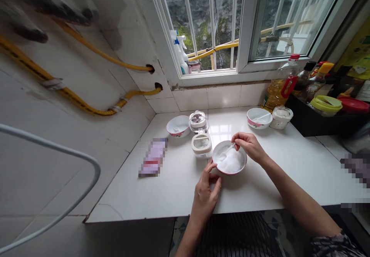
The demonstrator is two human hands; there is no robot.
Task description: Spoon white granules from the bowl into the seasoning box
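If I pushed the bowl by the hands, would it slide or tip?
The bowl would probably slide, because the counter looks smooth and shiny. A hard shove might spill the powdery-looking white contents, since the top is open.

Daylight enters by window (245, 25). Counter (170, 195) bright; barred glare toward back edge; soft shadow at foot of bowl (231, 172). Dim below front edge. Wide-angle stretch at frame borders; upper-left blurred. Pixelated patch (153, 157) near counter's left edge.

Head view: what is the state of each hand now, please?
Left hand: loosely open, fingertips at the side of the bowl.
Right hand: closed, holding a white spoon.
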